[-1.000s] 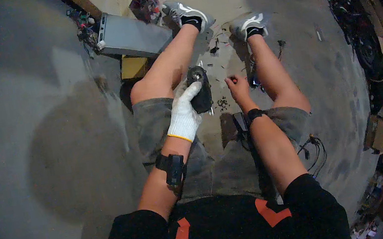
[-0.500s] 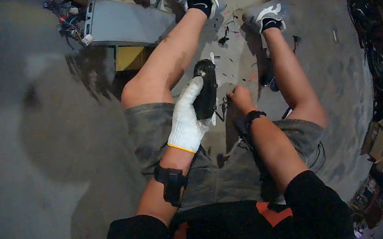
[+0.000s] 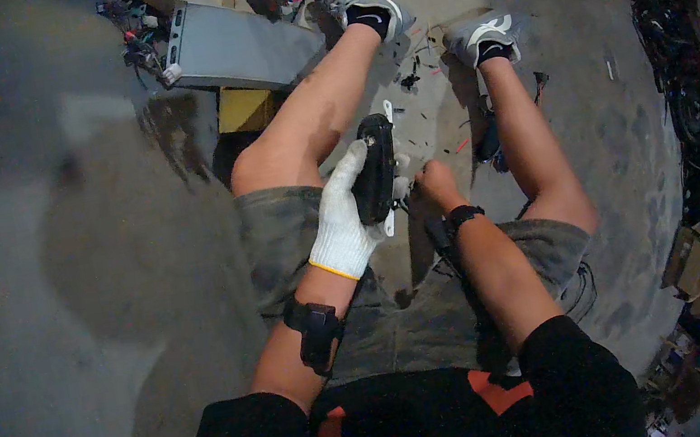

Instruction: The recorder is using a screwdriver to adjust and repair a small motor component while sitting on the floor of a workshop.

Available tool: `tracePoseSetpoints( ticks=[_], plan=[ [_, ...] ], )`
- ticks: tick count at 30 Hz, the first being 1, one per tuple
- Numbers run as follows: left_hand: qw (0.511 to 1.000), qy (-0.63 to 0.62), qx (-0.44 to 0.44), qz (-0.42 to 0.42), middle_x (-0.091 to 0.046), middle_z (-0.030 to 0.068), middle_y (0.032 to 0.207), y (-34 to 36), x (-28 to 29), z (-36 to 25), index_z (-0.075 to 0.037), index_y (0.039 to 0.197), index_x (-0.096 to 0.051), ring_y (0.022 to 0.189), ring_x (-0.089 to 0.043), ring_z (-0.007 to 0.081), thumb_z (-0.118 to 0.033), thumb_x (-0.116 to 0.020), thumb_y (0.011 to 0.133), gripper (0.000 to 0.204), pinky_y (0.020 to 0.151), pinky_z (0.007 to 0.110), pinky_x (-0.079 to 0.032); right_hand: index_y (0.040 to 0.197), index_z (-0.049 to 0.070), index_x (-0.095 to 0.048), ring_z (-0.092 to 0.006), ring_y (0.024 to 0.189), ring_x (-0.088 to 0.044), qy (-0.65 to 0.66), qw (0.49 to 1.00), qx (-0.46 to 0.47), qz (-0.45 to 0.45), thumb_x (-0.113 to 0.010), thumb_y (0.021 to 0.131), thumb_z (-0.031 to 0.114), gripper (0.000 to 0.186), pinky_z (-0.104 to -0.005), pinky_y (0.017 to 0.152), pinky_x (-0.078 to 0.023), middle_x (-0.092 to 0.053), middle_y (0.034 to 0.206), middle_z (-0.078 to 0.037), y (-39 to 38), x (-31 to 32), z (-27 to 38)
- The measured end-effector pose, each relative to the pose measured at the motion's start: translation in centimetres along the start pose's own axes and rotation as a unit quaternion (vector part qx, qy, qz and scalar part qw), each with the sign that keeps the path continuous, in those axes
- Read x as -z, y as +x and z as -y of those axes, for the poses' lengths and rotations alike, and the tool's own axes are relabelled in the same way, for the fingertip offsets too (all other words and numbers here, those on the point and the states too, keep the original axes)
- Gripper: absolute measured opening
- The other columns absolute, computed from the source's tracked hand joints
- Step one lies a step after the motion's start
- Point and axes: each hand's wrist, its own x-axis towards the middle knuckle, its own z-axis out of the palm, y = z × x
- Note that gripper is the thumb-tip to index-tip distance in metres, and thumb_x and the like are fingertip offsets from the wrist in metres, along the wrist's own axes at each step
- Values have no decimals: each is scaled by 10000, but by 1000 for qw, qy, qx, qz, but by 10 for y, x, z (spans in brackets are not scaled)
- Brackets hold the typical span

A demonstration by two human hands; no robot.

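Left of the left shin (image 3: 323,108) lies the grey case (image 3: 240,45); the gloved left hand (image 3: 344,206) is closed around the black unit (image 3: 374,169), directly in its palm, thumb on top; the bare right hand (image 3: 439,186) is curled just beside the unit's right edge, towards its near end (whether it pinches anything, I cannot tell); the unit's long axis runs fore and aft, far end tipped slightly right; a white tab (image 3: 388,110) juts there.

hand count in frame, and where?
2. The left hand, in a white glove, grips an oblong black part; the bare right hand is to the right of it, above the lap. Some fingers are hidden.
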Motion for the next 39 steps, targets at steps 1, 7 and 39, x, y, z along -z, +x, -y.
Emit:
tracePoseSetpoints(
  ticks=[1,7,39],
  plan=[
    [1000,0,-1,9,-674,155,1075,0,-2,0,-20,1275,-550,902,-692,245,-293,-542,996,390,639,338,-614,949,24,-707,-423,928,-670,24,1000,10,-17,-675,824,286,292,-485,817,-534,-703,998,-225,1,7,2],
    [998,13,6,67,-665,155,1136,-20,-16,5,-21,1292,-544,960,-682,270,-239,-573,964,395,777,376,-595,931,12,-712,-371,768,-681,233,955,95,-158,-672,833,273,282,-443,724,-529,-715,834,-180,-24,78,58],
    [987,69,-61,128,-646,39,1066,7,37,27,-134,1293,-571,903,-631,182,-366,-488,1028,362,799,336,-545,1054,15,-680,-147,770,-626,368,849,343,-157,-707,844,65,217,-290,724,-517,-688,901,-70,-187,120,111]
  ],
)
